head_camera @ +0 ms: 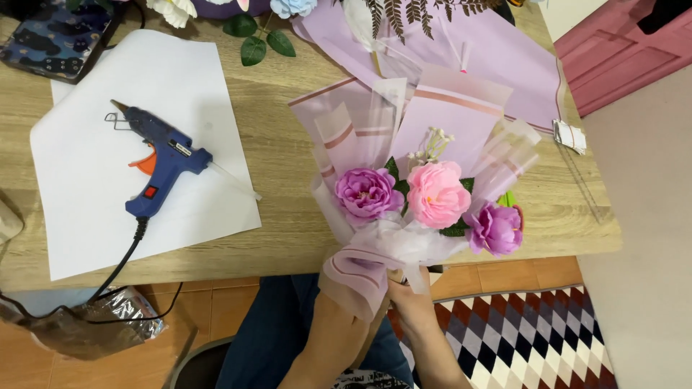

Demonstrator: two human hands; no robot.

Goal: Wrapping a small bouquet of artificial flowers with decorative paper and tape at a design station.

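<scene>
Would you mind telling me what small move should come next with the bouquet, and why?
Probably tuck the loose lilac wrap snug around the stems. It bulges over the left hand, while the right hand grips the bouquet at its base.

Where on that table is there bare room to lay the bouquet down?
Bare wood shows between the white paper and the bouquet, and at the right end past the lilac wrap. The far edge is crowded with loose flowers and leaves.
</scene>
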